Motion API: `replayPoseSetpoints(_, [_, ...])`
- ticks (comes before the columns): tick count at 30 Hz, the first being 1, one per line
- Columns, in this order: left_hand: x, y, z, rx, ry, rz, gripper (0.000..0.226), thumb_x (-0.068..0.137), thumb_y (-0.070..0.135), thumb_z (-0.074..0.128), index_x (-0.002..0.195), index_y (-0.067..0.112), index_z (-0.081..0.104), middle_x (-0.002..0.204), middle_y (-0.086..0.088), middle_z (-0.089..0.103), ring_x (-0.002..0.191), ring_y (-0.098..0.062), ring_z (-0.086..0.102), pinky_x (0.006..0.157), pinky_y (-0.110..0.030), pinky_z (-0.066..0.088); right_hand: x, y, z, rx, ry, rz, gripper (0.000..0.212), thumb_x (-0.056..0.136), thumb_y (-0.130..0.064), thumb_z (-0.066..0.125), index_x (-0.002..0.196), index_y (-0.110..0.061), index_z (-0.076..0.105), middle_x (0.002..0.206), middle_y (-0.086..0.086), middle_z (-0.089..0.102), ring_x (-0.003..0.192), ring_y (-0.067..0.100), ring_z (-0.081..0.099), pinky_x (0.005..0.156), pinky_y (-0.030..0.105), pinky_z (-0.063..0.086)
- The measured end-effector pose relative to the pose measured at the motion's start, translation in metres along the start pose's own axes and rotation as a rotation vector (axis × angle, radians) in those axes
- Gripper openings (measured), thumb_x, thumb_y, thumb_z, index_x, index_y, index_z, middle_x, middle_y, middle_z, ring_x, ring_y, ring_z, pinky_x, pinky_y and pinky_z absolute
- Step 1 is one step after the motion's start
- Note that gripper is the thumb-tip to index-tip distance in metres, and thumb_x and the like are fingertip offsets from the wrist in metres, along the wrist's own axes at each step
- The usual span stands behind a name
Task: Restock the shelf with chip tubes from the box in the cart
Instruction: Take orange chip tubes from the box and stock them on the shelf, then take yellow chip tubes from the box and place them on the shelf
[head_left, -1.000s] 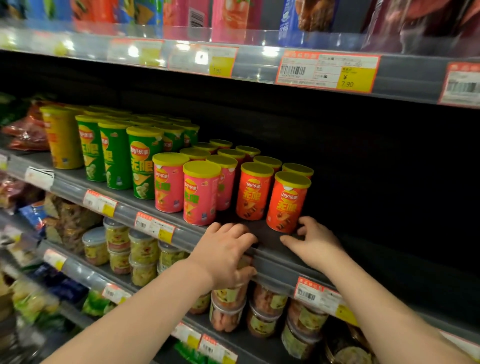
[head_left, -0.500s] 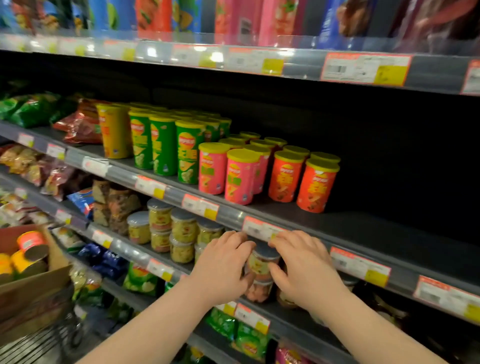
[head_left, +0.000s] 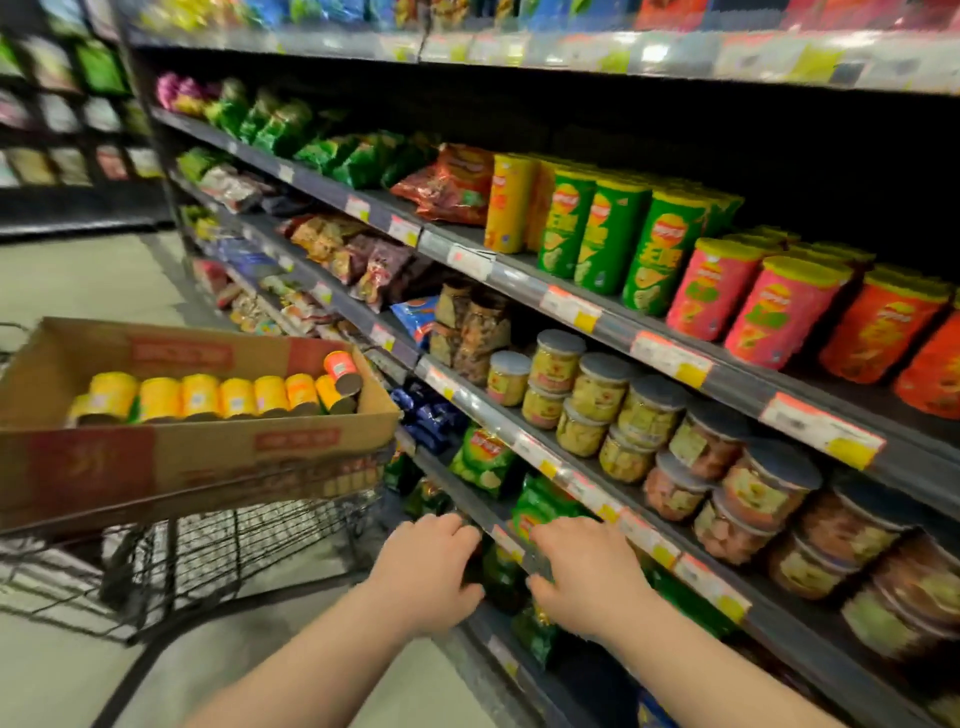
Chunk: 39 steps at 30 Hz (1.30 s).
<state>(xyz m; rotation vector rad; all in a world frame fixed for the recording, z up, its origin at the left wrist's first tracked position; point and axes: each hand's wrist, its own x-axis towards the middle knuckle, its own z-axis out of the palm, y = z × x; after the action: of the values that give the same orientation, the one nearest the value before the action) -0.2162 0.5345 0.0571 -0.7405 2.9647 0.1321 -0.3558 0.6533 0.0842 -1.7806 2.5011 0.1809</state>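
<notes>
An open cardboard box (head_left: 208, 457) rests on a black wire cart (head_left: 208, 561) at the left. Several yellow chip tubes (head_left: 202, 395) lie side by side in it, with one orange tube (head_left: 340, 369) at the right end. On the shelf (head_left: 670, 358) to the right stand rows of yellow (head_left: 506, 202), green (head_left: 602, 234), pink (head_left: 779, 312) and orange-red tubes (head_left: 878, 332). My left hand (head_left: 431, 566) and my right hand (head_left: 582, 571) hover low, side by side, in front of a lower shelf edge. Both are empty, fingers loosely curled.
Lidded snack jars (head_left: 597, 395) are stacked on the shelf below the tubes. Green snack bags (head_left: 483, 457) sit lower, behind my hands. More bags fill the shelves (head_left: 322, 150) further left. Grey floor (head_left: 78, 275) lies beyond the cart.
My view has swung left and down, bringing the cart and box into sight. Both hands have come off the tube shelf and dropped to the lower shelf, still empty.
</notes>
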Motion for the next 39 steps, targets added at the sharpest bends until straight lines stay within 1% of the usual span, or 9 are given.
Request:
replayPoseSetpoints(5, [-0.062, -0.060, 0.023, -0.014, -0.074, -0.151, 0.048, 0.086, 0.051, 0.047, 0.124, 0.022, 0.046, 0.125, -0.002, 0.049, 0.120, -0.026, 0.045, 0.099, -0.039, 0.039, 0.023, -0.071, 0.015, -0.024, -0.067, -0.105, 0.041, 0.091, -0.043, 0.047, 0.124, -0.020, 0.051, 0.128, 0.004, 0.053, 0.123, 0.027, 0.047, 0.102, 0.041, 0.035])
replayPoseSetpoints(10, [-0.105, -0.103, 0.041, -0.055, -0.085, -0.289, 0.051, 0.086, 0.053, 0.046, 0.128, 0.024, 0.045, 0.128, 0.000, 0.047, 0.123, -0.023, 0.043, 0.100, -0.037, 0.037, 0.039, -0.127, 0.023, -0.041, -0.105, -0.205, 0.035, 0.090, -0.039, 0.047, 0.118, -0.020, 0.053, 0.118, 0.005, 0.057, 0.115, 0.027, 0.051, 0.103, 0.044, 0.035])
replayPoseSetpoints(14, [-0.121, -0.119, 0.053, -0.093, -0.099, -0.362, 0.053, 0.087, 0.051, 0.046, 0.132, 0.024, 0.043, 0.130, 0.001, 0.046, 0.122, -0.022, 0.043, 0.100, -0.036, 0.037, 0.050, -0.150, 0.030, -0.053, -0.146, -0.282, 0.032, 0.090, -0.036, 0.046, 0.115, -0.018, 0.052, 0.117, 0.006, 0.056, 0.113, 0.029, 0.050, 0.094, 0.040, 0.037])
replayPoseSetpoints(20, [-0.125, -0.146, 0.064, -0.170, -0.141, -0.467, 0.056, 0.086, 0.051, 0.048, 0.134, 0.023, 0.042, 0.137, 0.002, 0.042, 0.128, -0.021, 0.039, 0.107, -0.037, 0.033, 0.094, -0.167, 0.035, -0.040, -0.214, -0.364, 0.034, 0.090, -0.039, 0.045, 0.118, -0.020, 0.051, 0.118, 0.004, 0.056, 0.113, 0.028, 0.050, 0.095, 0.041, 0.038])
replayPoseSetpoints(23, [-0.116, -0.168, 0.059, -0.159, -0.148, -0.534, 0.055, 0.087, 0.049, 0.047, 0.135, 0.023, 0.041, 0.134, 0.001, 0.043, 0.125, -0.021, 0.041, 0.104, -0.036, 0.036, 0.128, -0.176, 0.036, -0.019, -0.214, -0.413, 0.037, 0.089, -0.040, 0.045, 0.121, -0.022, 0.051, 0.118, 0.003, 0.056, 0.113, 0.027, 0.051, 0.097, 0.041, 0.039])
replayPoseSetpoints(27, [-0.083, -0.200, 0.046, -0.132, -0.166, -0.583, 0.051, 0.088, 0.048, 0.046, 0.132, 0.023, 0.042, 0.131, 0.000, 0.045, 0.122, -0.022, 0.043, 0.102, -0.036, 0.037, 0.186, -0.180, 0.033, 0.002, -0.211, -0.465, 0.033, 0.088, -0.039, 0.047, 0.116, -0.023, 0.055, 0.113, 0.002, 0.057, 0.109, 0.026, 0.053, 0.094, 0.041, 0.042])
replayPoseSetpoints(30, [-0.048, -0.222, 0.036, -0.117, -0.181, -0.606, 0.050, 0.086, 0.049, 0.047, 0.127, 0.022, 0.044, 0.127, -0.001, 0.048, 0.119, -0.023, 0.046, 0.099, -0.037, 0.040, 0.231, -0.174, 0.025, 0.007, -0.234, -0.474, 0.038, 0.089, -0.042, 0.047, 0.122, -0.023, 0.052, 0.120, 0.002, 0.055, 0.114, 0.027, 0.051, 0.096, 0.041, 0.039])
replayPoseSetpoints(35, [0.013, -0.246, 0.024, -0.139, -0.175, -0.618, 0.054, 0.086, 0.048, 0.048, 0.134, 0.023, 0.042, 0.136, -0.002, 0.045, 0.126, -0.024, 0.043, 0.103, -0.036, 0.038, 0.297, -0.148, 0.016, 0.013, -0.242, -0.454, 0.041, 0.089, -0.044, 0.048, 0.125, -0.025, 0.051, 0.126, 0.003, 0.054, 0.118, 0.027, 0.049, 0.098, 0.040, 0.038])
replayPoseSetpoints(39, [0.048, -0.258, 0.020, -0.162, -0.168, -0.628, 0.051, 0.087, 0.048, 0.048, 0.132, 0.025, 0.042, 0.132, 0.000, 0.045, 0.124, -0.022, 0.043, 0.102, -0.036, 0.037, 0.338, -0.131, 0.013, 0.026, -0.227, -0.462, 0.041, 0.089, -0.044, 0.049, 0.125, -0.025, 0.051, 0.125, 0.002, 0.056, 0.118, 0.026, 0.050, 0.096, 0.038, 0.040])
